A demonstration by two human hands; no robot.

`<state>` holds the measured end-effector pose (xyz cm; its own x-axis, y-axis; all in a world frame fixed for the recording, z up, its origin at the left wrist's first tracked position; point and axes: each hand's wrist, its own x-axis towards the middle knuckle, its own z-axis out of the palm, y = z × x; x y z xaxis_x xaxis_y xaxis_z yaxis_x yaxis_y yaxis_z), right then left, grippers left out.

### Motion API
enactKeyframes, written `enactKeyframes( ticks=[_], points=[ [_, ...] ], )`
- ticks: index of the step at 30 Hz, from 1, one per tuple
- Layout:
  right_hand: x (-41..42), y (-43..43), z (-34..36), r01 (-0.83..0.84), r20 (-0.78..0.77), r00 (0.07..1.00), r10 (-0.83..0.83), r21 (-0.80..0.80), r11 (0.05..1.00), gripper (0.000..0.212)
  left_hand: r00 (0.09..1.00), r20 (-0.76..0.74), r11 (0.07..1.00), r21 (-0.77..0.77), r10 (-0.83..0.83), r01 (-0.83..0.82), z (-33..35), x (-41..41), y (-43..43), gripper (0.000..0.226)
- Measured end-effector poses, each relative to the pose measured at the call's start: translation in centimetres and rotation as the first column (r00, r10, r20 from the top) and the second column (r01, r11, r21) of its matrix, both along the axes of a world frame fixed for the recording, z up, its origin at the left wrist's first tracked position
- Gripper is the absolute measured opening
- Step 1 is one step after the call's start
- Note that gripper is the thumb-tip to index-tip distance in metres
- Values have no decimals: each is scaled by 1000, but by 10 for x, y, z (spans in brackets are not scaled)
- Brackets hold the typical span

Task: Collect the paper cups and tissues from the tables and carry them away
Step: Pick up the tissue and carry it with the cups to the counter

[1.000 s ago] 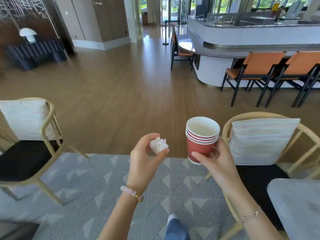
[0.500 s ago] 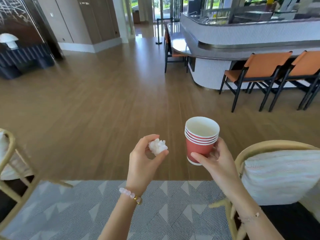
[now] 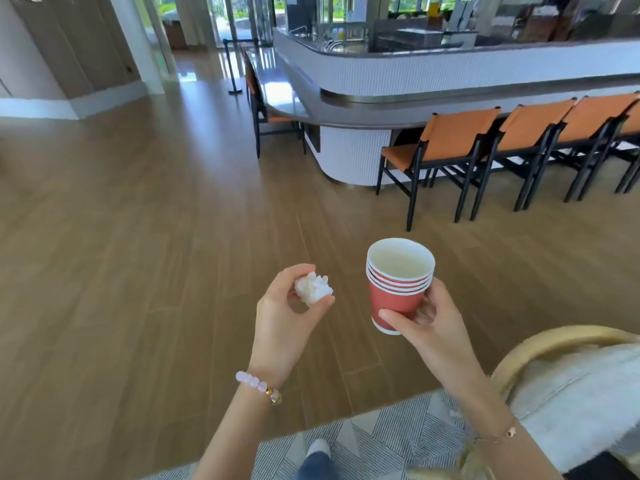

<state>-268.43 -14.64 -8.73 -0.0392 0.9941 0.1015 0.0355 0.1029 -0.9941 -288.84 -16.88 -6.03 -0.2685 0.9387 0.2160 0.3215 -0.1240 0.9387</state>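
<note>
The cups [image 3: 398, 299], several red paper ones nested into a single stack, are upright in the right hand [image 3: 433, 327]. Its thumb lies across the near side low down and its fingers curl round the far side. Nesting them lets one hand carry the lot, and a grip near the base probably keeps the stack level. The top cup looks empty, though its bottom is pale and hard to read.

Just beside the stack, but apart from it, the tissue [image 3: 313, 289] is a small crumpled white wad pinched between the thumb and fingertips of the left hand [image 3: 284, 323]. The palm is turned up towards the camera. Balled up like this it needs only a light pinch. It could as well sit inside the top cup, which would free a hand.

Both hands are raised in front of the body, over a wooden floor [image 3: 138, 254] and off any table. I take it that collecting is done here and this is the carrying away.

A beaded bracelet [image 3: 258, 386] circles the left wrist. Below are a patterned rug [image 3: 381, 441] and a shoe tip [image 3: 318, 446]. A cane chair [image 3: 554, 337] with a pale cushion [image 3: 581, 393] stands close on the right. Further off a curved bar [image 3: 415, 74] has orange chairs [image 3: 457, 133] along it.
</note>
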Motion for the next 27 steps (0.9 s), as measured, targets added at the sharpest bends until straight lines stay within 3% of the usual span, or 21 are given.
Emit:
enactKeyframes(
  ticks=[7,15,27],
  points=[
    [-7,124,18,210,19,977,-210,14,978,66,982,-4,981,18,-191,191,18,-6,163,41],
    [24,218,18,439,60,896,-440,23,898,61,919,-22,919,22,-394,394,19,28,291,41],
    [119,405,13,539,66,839,-541,38,841,59,863,-86,862,60,-499,504,14,133,494,39]
  ],
)
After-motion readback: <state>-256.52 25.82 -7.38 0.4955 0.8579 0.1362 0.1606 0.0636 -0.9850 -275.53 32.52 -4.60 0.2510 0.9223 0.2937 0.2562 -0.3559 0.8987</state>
